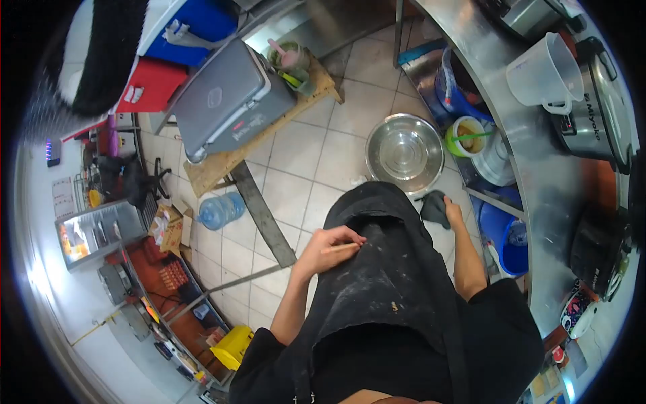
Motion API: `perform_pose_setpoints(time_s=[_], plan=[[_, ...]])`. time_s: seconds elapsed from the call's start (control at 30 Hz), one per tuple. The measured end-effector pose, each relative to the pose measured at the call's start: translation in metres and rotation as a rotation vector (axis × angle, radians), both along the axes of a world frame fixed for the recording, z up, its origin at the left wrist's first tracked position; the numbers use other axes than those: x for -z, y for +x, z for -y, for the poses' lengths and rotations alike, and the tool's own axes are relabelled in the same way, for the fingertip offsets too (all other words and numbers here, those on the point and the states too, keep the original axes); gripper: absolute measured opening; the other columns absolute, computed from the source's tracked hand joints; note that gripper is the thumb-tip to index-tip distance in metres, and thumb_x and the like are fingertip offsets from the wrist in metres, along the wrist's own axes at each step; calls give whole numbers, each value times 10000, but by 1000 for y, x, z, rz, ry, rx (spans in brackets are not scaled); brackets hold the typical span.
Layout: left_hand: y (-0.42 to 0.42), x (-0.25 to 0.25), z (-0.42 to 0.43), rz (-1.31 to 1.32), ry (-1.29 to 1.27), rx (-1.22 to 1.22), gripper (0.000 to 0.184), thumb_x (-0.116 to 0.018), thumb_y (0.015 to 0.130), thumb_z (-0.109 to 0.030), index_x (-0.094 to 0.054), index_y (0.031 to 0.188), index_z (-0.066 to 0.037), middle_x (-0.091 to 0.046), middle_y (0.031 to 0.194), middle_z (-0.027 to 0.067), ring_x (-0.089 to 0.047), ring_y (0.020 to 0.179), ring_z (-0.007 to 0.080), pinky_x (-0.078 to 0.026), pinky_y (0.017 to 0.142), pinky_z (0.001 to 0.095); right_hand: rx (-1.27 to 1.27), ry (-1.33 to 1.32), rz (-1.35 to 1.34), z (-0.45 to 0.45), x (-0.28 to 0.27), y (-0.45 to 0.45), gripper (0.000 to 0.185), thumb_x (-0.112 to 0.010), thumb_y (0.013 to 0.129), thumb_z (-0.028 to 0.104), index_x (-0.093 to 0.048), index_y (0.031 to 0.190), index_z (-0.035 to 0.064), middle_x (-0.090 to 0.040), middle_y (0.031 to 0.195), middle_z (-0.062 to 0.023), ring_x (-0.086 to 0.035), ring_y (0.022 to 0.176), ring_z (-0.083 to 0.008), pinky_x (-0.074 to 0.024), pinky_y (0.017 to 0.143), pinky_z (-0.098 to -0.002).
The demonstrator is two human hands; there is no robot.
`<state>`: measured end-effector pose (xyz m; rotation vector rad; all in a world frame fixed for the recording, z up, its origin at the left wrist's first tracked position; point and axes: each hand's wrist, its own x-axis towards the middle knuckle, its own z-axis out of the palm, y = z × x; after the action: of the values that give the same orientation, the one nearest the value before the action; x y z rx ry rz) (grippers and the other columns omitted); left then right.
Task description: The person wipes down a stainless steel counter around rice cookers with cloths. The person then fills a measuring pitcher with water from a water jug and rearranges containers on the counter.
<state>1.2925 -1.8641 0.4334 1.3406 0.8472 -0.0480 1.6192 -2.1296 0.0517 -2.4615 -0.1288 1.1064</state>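
My left hand (330, 250) is in front of the black apron (377, 269), its fingers bent and pressed together near the cloth; whatever they may hold is too small to name. Out to the right, my right hand (452, 211) grips a dark grey cloth (435, 208) that hangs beside the apron's edge. A round steel basin (405, 153) rests on the tiled floor just beyond the cloth, and the cloth looks close to its near rim.
A grey cooler (222, 101) stands on a wooden bench (222, 168); a water jug (221, 211) lies below. At right, a steel counter (531, 168) carries a clear pitcher (546, 71) and cookers. Beneath are a green-white container (464, 137) and blue bucket (515, 259).
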Motion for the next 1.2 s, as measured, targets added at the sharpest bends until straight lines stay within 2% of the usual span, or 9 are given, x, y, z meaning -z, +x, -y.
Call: perform_pose_setpoints(time_s=[0.07,0.27,0.33,0.4,0.57,0.7,0.83,1.03,1.2], plan=[[-1,19,-12,73,71,35,93,-695,860,-18,-679,951,-22,-741,997,87,-692,839,124,-552,738,250,138,-31,-182,2,-4,-13,784,-529,895,598,-652,1050,-160,-650,1065,-351,-626,1077,-424,-453,925,-433],[-9,40,-101,189,324,-27,96,-694,868,-48,-676,962,-40,-740,941,57,-607,681,44,-482,578,221,266,46,-215,73,72,-56,682,-495,968,521,-636,1170,-115,-686,1078,-208,-657,956,-266,-496,839,-381],[-15,47,-143,186,328,-172,106,-695,859,-50,-682,964,-42,-737,923,46,-594,662,34,-465,559,214,200,-61,-199,47,5,-66,645,-473,989,488,-624,1208,-100,-679,1112,-205,-658,969,-252,-494,859,-376],[-21,51,-197,103,169,-383,111,-700,842,-47,-692,953,-42,-734,910,33,-600,664,35,-463,561,208,345,54,-238,21,-38,-77,626,-570,942,455,-619,1213,-107,-669,1142,-214,-657,1018,-277,-498,881,-389],[-53,118,-357,-77,560,-493,123,-726,806,-104,-711,906,-33,-726,821,64,-658,686,133,-517,615,307,605,78,-246,-5,9,-93,607,-587,947,447,-628,1189,-108,-674,1103,-196,-656,982,-269,-500,863,-390],[-80,161,-499,-278,1092,-441,172,-706,833,-178,-733,956,-61,-727,807,121,-711,778,292,-541,697,439,410,-53,-181,-105,-32,-99,612,-593,944,449,-629,1178,-116,-674,1094,-197,-650,977,-273,-496,861,-395],[-113,185,-643,-731,1063,-458,189,-614,908,-252,-753,986,-152,-722,919,137,-700,865,353,-556,754,483,196,-171,-80,-223,-110,-112,623,-604,940,443,-621,1163,-138,-672,1077,-205,-636,961,-284,-485,855,-405],[-153,203,-779,-935,1174,-313,195,-544,945,-218,-725,998,-169,-697,1002,127,-695,912,349,-569,777,470,225,-119,-39,-313,-136,-113,622,-608,938,438,-616,1157,-144,-672,1066,-201,-648,934,-282,-499,827,-398],[-152,232,-823,-861,1165,-331,160,-554,931,-201,-698,985,-158,-685,1039,129,-688,910,351,-561,767,484,185,-139,-40,-352,-161,-135,582,-599,948,420,-627,1155,-123,-680,1017,-194,-648,924,-277,-495,814,-398]])
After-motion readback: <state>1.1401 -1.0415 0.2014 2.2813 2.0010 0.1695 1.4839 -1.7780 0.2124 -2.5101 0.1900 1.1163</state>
